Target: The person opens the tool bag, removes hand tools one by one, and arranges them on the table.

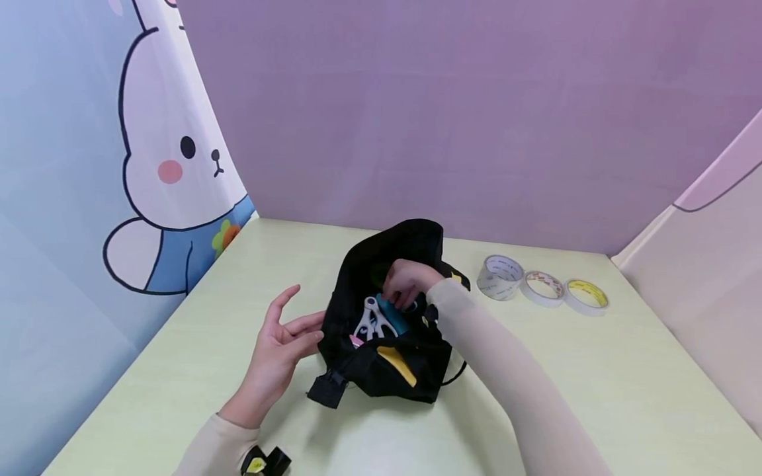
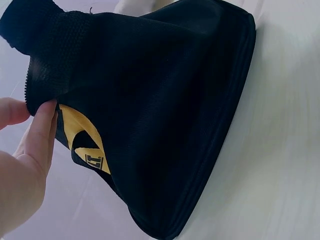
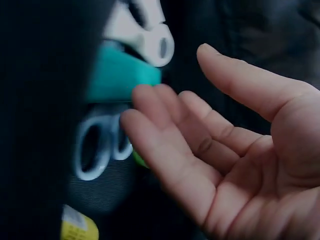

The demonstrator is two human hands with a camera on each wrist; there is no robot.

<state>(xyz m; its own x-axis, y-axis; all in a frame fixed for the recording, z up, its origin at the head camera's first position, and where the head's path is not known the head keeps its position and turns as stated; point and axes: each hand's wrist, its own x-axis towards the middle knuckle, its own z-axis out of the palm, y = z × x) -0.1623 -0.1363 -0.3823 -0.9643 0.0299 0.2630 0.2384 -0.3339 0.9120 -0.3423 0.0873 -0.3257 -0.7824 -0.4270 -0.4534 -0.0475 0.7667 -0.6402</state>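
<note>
A black fabric bag (image 1: 389, 373) with a zipped edge and yellow patches stands open on the table. My left hand (image 1: 276, 357) is at its left side, straight fingers touching the fabric by the zip; in the left wrist view the fingers (image 2: 40, 132) meet the bag's edge. My right hand (image 1: 411, 281) reaches inside. In the right wrist view its thumb is spread apart and the loosely bent fingers (image 3: 170, 145) are by a teal object (image 3: 122, 75) of unclear kind. White looped handles (image 3: 157, 45), pale-blue ring handles (image 3: 95, 150) and a yellow-labelled item (image 3: 79, 225) lie around it.
Three tape rolls stand in a row right of the bag: a wide clear roll (image 1: 500, 277), a narrower roll with a printed core (image 1: 543, 289) and one with a yellow core (image 1: 586, 297). A purple backdrop (image 1: 476, 132) rises behind the pale table (image 1: 643, 390).
</note>
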